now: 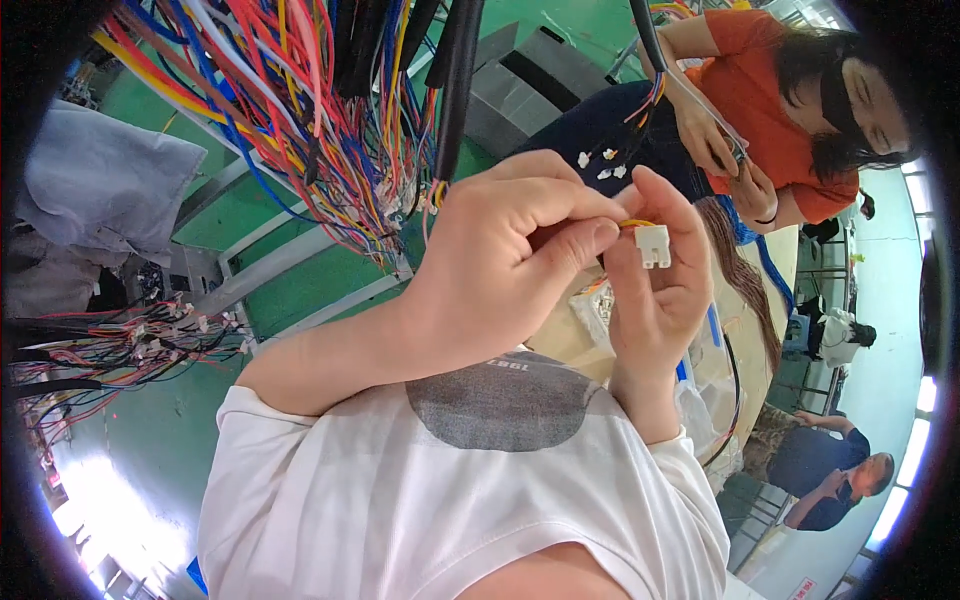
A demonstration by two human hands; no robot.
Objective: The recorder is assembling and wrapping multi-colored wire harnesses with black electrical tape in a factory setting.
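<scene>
Between the two hands lies the white connector. Just left of it, its thin wires are pinched by the left hand, apparently for steadying. Around it, the right hand is curled, probably as support; whether it is clamped there cannot be told. Well to its upper left, a wire bundle is gathered, presumably within reach.

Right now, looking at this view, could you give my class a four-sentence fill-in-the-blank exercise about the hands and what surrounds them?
The plastic connector housing at the right hand is coloured ____.
The left hand pinches between its forefinger and ____.
The large bundle of multicoloured wires hangs in the picture's upper ____ part.
The floor is coloured ____.
Missing words: white; thumb; left; green.
</scene>
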